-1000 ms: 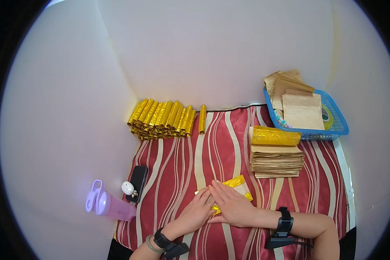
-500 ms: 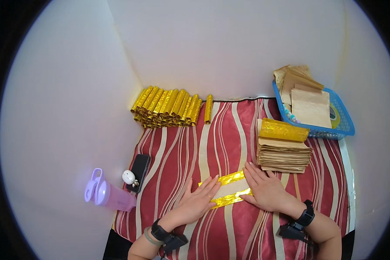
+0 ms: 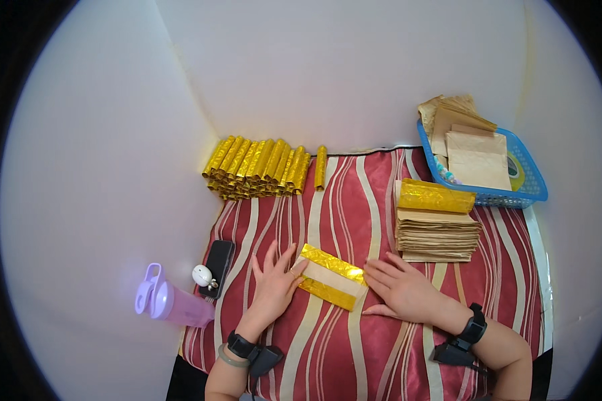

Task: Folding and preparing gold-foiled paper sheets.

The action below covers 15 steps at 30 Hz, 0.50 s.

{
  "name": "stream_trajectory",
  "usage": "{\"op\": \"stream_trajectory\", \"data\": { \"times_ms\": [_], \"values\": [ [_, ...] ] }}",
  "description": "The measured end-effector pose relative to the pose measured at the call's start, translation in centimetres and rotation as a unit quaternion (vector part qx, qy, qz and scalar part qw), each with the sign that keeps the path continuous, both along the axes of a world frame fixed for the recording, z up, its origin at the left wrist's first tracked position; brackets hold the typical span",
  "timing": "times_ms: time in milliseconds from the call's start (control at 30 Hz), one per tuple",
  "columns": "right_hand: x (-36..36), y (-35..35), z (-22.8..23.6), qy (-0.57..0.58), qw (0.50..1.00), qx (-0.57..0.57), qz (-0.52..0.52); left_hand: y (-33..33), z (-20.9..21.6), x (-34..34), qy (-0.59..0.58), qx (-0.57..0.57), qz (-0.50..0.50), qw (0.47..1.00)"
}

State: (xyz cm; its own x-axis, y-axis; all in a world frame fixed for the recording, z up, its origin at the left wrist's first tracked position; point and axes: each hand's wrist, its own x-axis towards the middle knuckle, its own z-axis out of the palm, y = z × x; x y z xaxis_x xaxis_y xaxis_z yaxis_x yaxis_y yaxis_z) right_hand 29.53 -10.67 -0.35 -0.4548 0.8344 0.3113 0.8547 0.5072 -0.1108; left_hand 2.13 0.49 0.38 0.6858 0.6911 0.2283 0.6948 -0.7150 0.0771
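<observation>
Banded paper (image 3: 332, 279) has swung its right end nearer, lying aslant between left hand (image 3: 271, 287) and right hand (image 3: 408, 294), both spread.

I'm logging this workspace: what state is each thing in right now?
Gold-and-tan sheet: lying flat, slanted
Left hand: open, fingers spread, touching the sheet's left end
Right hand: open, fingertips at its right end
Gold tubes: heaped, one lying apart
Tan paper stack: piled, gold piece on top
Blue basket: holding papers
Phone: screen dark
Purple bottle: lid on
Striped cloth: spread out
</observation>
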Motion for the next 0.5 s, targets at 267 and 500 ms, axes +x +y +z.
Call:
{"op": "stream_trajectory", "data": {
  "times_ms": [267, 500],
  "values": [
    [-0.4, 0.0, 0.0, 0.038, 0.994, 0.043, 0.095, -2.8, 0.7, 1.8, -0.130, -0.117, -0.061, 0.983],
    [-0.9, 0.5, -0.4, 0.083, 0.986, 0.080, 0.117, -4.3, 1.5, 2.8, -0.052, -0.114, -0.186, 0.974]
  ]
}}
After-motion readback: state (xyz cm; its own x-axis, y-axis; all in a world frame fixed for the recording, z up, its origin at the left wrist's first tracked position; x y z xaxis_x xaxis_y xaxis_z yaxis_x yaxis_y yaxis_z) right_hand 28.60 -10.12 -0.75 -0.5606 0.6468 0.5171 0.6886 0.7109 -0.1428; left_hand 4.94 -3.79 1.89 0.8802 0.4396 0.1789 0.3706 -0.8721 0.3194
